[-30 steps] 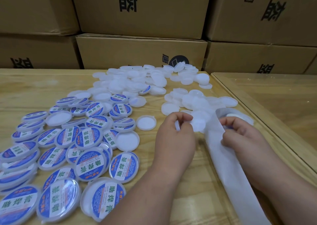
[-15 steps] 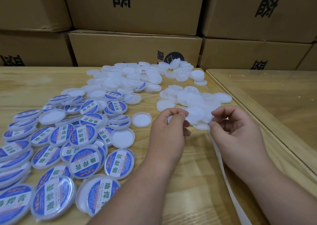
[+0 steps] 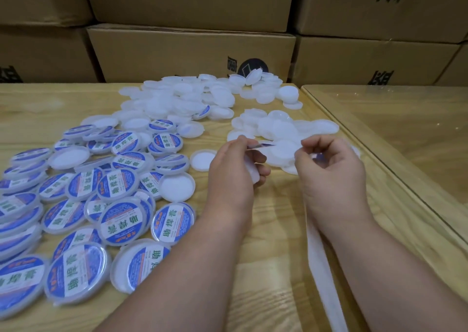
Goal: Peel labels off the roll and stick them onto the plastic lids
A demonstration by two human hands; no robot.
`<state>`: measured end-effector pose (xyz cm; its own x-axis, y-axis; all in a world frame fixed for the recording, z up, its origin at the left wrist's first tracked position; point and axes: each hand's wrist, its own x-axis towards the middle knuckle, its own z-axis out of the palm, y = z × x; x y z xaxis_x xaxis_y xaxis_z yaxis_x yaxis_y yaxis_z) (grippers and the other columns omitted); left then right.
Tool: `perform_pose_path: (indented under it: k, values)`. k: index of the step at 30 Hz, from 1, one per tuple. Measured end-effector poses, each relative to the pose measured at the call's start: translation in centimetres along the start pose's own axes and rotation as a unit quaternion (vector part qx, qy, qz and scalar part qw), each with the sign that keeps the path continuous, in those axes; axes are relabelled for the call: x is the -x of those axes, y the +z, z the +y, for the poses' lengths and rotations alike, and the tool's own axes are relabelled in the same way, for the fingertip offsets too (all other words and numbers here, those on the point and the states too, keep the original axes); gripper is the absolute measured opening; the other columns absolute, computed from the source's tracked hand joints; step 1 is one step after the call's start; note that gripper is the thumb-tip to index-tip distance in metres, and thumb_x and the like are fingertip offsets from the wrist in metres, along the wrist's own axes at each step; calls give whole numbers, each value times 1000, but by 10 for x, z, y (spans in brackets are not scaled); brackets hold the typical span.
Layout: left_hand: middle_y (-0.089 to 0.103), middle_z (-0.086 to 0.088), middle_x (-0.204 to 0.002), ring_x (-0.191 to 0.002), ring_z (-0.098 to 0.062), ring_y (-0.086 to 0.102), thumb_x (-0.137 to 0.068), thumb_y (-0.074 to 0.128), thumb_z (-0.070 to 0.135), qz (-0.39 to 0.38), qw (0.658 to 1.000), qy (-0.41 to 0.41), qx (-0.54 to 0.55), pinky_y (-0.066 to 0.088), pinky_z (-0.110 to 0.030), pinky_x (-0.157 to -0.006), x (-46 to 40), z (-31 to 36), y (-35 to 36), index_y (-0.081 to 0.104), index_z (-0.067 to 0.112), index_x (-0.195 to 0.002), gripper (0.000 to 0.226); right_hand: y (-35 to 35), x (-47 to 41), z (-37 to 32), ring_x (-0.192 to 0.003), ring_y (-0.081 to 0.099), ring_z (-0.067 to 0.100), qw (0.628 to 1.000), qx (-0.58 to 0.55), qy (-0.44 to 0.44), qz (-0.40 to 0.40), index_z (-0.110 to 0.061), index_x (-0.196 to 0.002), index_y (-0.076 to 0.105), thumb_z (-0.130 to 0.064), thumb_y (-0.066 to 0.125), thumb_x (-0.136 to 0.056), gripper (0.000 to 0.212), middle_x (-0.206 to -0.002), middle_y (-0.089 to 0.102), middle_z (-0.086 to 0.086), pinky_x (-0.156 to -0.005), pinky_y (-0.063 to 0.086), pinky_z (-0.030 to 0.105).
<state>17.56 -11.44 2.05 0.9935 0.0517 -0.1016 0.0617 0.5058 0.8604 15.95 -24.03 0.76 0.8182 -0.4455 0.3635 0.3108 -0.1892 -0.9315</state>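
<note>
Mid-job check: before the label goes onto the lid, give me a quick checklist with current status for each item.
1. Label free of the backing strip: cannot tell; it is seen edge-on between the hands.
2. Left hand has the label: ok, fingertips pinch its left end.
3. Blank lid ready: ok, held in the left hand's lower fingers under the label.
4. Right hand grip: cannot tell; fingers curl near the label's right end, contact is hidden.
5. Label flat, not folded on itself: cannot tell, too blurred.
6. More unlabeled lids in reach: ok, a pile lies just beyond the hands.
</note>
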Motion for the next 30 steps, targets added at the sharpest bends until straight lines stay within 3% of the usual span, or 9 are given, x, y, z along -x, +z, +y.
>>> perform_pose_path:
  k: [3,6,9,12,16,20,23,27,30]
  values:
    - [60,-3,-65,-51,-18,55,-96,53,24,-8,1000,3,1,40,-22,-47,-1,-2,-1,69,17,-83,21,-4,-5,-3,-52,49,5,999,14,-19,-27,-33,-86,64,-12,69,-84,21,-79,68,-20,-55,43,14]
    - [61,-2,-68,-55,-17,55,-77,58,29,-22,1000,12,-16,42,-23,-48,-2,-4,-3,71,18,-90,22,0,-6,1,-54,47,7,1000,8,-12,-10,-32,-88,63,-5,68,-86,28,-76,66,-22,-56,44,16]
    - [61,1,-68,-56,-15,54,-68,57,21,-28,998,24,-51,42,-22,-48,-2,-6,-3,71,21,-90,26,7,-3,1,-53,45,9,1000,12,-19,-21,-33,-87,61,-4,68,-86,30,-80,68,-21,-55,43,17]
    - [61,3,-65,-56,-13,54,-72,60,19,-18,995,34,-93,42,-22,-49,1,-7,-2,71,31,-75,17,10,0,2,-48,43,5,999,4,-23,-33,-32,-87,61,-4,69,-86,30,-84,70,-19,-52,41,15]
    - [62,7,-63,-58,-8,56,-74,65,36,-6,989,50,-139,47,-19,-51,1,-8,-2,70,42,-72,8,12,4,-1,-46,42,4,999,0,-27,-43,-30,-88,61,-3,70,-87,29,-88,71,-14,-51,40,14]
    - [63,3,-66,-56,-9,55,-77,68,39,-5,991,44,-125,44,-18,-48,2,-6,-2,72,43,-73,7,11,7,-1,-46,42,7,999,3,-24,-43,-33,-89,62,-11,72,-85,24,-63,59,2,-50,38,18]
    - [59,-2,-67,-54,-13,46,-88,69,28,-14,993,41,-111,38,-19,-46,3,-5,-1,73,36,-70,20,11,7,-2,-43,40,6,999,-4,-12,-40,-32,-93,63,-16,74,-84,21,-49,46,-11,-47,35,15]
    - [71,7,-74,-55,-8,52,-91,67,22,-28,992,45,-119,43,-20,-48,2,-8,0,73,38,-74,24,12,6,-7,-50,45,9,998,-45,-10,-39,-27,-92,62,-17,72,-80,20,-80,68,-19,-52,43,17]
    - [76,6,-84,-59,-8,59,-82,66,28,-43,990,52,-124,49,-22,-52,2,-10,0,71,39,-90,14,12,4,-7,-59,51,16,998,-65,6,-26,-26,-92,62,-19,71,-76,19,-83,69,-21,-56,48,19]
